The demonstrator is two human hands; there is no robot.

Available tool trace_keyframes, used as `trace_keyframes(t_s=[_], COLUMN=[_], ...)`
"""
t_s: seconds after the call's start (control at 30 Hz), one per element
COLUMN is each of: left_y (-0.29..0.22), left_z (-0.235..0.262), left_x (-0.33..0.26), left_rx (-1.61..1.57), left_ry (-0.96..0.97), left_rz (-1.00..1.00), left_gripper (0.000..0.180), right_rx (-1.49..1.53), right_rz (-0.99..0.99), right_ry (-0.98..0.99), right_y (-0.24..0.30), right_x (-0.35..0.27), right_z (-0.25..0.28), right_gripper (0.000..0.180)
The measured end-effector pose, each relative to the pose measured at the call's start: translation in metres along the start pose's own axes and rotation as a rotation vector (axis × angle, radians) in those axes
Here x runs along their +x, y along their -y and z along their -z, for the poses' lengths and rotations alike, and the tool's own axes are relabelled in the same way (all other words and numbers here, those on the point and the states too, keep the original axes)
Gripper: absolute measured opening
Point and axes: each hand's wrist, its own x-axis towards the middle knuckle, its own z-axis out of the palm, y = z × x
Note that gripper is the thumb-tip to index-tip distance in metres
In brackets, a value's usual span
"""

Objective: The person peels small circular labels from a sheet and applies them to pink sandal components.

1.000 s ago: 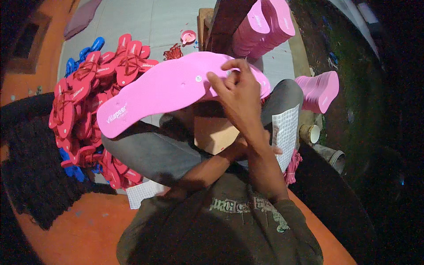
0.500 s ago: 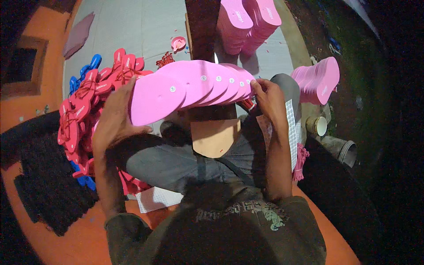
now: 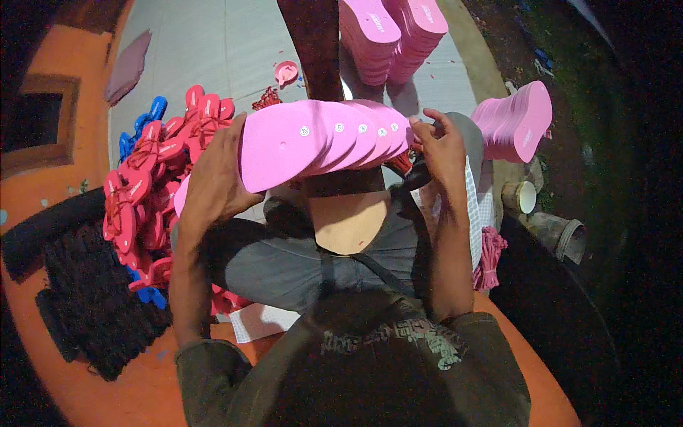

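Five round stickers (image 3: 304, 131) show on fanned pink soles (image 3: 267, 156) between two hands (image 3: 217, 174) (image 3: 444, 151).

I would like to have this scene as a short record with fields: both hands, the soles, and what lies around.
Left hand: holds the fanned pink soles from the left
Right hand: at the fan's right end; contact unclear
Soles' marks: five round stickers visible
Left side: pile of red sandals, some blue sandals
Ahead, right of centre: two pink stacks
Right side: pink bundle, pale-rimmed cup
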Motion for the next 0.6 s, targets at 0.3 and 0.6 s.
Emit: trace_keyframes(t_s=[0.3, 0.6], left_y=[0.006, -0.009], left_z=[-0.001, 0.016], left_x=[-0.010, -0.018], left_rx=[-0.129, -0.275], left_ry=[-0.076, -0.281], left_rz=[0.049, 0.072], left_gripper=[0.087, 0.106], right_rx=[0.864, 0.510], right_rz=[-0.252, 0.333], right_ry=[0.471, 0.191], right_y=[0.024, 0.146], right_x=[-0.016, -0.059], right_z=[-0.012, 0.028], right_gripper=[0.036, 0.040])
